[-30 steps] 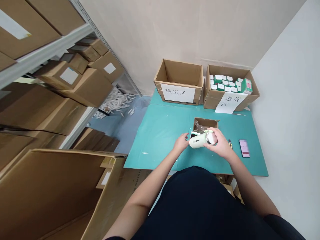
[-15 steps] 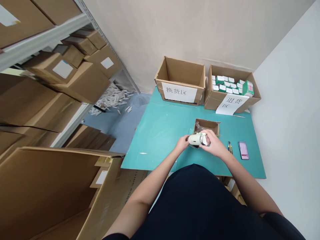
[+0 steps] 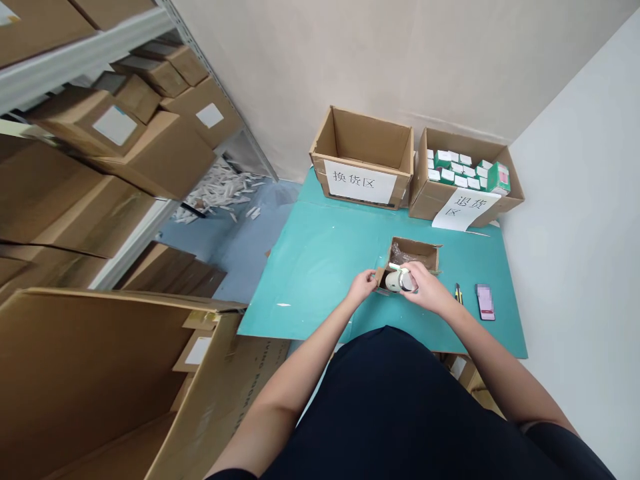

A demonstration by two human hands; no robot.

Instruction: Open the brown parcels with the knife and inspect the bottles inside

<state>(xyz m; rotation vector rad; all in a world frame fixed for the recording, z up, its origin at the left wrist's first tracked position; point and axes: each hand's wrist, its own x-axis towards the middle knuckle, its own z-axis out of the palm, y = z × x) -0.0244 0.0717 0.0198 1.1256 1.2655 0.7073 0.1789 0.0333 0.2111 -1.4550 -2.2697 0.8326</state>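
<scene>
My right hand grips a pale green, bottle-like item with a light metallic end, held tilted at the near side of a small open carton. My left hand pinches the edge of a small brown box, which lies partly hidden under the pale item. Just behind is the small open carton, with clear plastic wrap inside. To the right, a yellow and black cutter and a phone lie on the green table.
Two labelled cardboard boxes stand at the table's back: the left one shows a bare inside, the right one holds several green-white boxes. Shelves of cartons and a large open carton are on the left. A wall borders the right.
The pale item has shifted slightly right, away from my left hand, and more of the small brown box's edge shows by my left fingers. The view has shifted a little.
</scene>
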